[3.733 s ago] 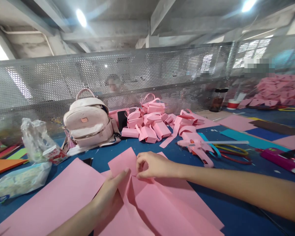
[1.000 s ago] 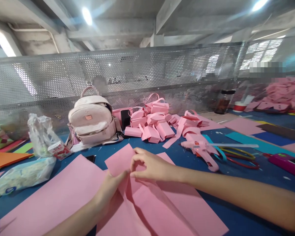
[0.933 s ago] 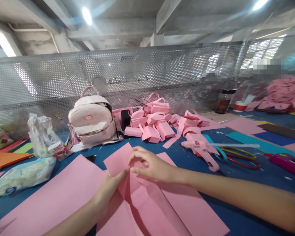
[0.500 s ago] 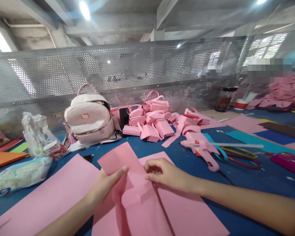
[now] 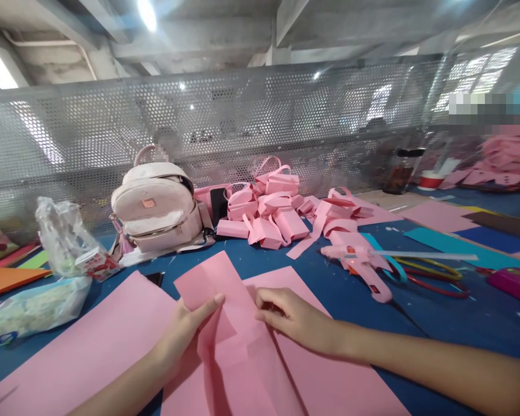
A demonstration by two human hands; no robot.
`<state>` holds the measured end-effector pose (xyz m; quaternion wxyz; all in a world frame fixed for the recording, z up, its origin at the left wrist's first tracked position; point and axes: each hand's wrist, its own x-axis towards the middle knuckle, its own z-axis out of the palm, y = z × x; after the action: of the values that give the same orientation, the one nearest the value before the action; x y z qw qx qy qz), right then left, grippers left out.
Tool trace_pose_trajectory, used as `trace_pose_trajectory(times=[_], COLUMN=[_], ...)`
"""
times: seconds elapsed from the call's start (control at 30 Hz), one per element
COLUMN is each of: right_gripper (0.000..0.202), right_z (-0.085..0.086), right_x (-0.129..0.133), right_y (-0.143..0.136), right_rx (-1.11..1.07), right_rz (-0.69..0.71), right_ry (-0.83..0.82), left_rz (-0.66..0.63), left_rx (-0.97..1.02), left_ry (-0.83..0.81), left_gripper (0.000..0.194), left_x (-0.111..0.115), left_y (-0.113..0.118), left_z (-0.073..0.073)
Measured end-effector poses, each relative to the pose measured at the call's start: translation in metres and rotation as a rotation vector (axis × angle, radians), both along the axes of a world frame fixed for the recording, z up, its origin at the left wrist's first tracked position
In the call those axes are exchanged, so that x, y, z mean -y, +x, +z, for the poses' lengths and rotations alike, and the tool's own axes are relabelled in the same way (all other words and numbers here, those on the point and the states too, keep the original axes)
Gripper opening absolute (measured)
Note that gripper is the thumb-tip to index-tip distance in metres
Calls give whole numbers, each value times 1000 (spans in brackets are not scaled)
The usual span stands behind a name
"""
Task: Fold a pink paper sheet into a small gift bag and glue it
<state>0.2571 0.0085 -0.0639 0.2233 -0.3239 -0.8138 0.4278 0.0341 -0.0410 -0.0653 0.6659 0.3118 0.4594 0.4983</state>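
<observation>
Both hands are on a folded piece of pink paper (image 5: 247,358) in front of me. My left hand (image 5: 188,326) grips its left side, thumb on top and the other fingers hidden beneath. At the right edge, my right hand (image 5: 290,315) pinches the paper between thumb and curled fingers. A fold and an overlapping flap show across the middle of the piece. Under it lies a flat pink sheet (image 5: 351,375), and another pink sheet (image 5: 91,341) is spread to the left.
A pink glue gun (image 5: 361,266) lies right of centre. Behind are pink paper bags (image 5: 268,214) in a heap and a pale backpack (image 5: 156,202). Plastic bags (image 5: 58,237) stand at left; coloured sheets (image 5: 442,245) and a magenta tool (image 5: 513,283) lie at right. A perforated metal screen (image 5: 242,110) closes the back.
My right hand has shifted slightly downward along the paper's right edge. The left hand keeps its grip. The view has turned very slightly.
</observation>
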Motion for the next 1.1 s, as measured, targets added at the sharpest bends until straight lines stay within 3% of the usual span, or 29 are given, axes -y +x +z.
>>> trace_pose_trajectory(times=[0.23, 0.37, 0.5, 0.73, 1.1], right_gripper=[24, 24, 22, 23, 18], right_z=[-3, -4, -7, -8, -6], right_x=[2, 4, 5, 5, 8], right_y=[0, 0, 0, 1, -2], right_rx=[12, -6, -32, -76, -11], right_rz=[-38, -47, -69, -62, -60], right_ry=[24, 27, 31, 19, 24], left_rz=[-3, -15, -100, -179, -58], left_rx=[25, 4, -79, -26, -26], left_ry=[-43, 18, 85, 94, 20], left_gripper=[39, 40, 31, 35, 45], left_x=[2, 1, -3, -4, 2], left_y=[2, -1, -8, -14, -4], left_z=[1, -1, -5, -8, -8])
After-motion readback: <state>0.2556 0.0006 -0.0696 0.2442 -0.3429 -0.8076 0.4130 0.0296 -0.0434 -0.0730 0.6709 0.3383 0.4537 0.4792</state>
